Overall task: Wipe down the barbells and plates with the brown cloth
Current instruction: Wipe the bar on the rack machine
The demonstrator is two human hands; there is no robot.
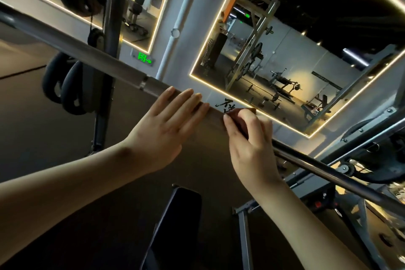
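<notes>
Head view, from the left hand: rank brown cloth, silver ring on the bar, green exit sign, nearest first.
1. brown cloth, under the left hand, touching.
2. silver ring, up the bar toward the left.
3. green exit sign, on the wall behind.

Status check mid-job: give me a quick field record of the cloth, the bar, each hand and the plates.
cloth: brown cloth draped over the barbell
left hand: flat, fingers straight, pressing the cloth onto the bar
right hand: fingers curled, pinching the cloth at the bar
plates: dark, stored on the rack at left, no hand on them
below: bench pad
</notes>
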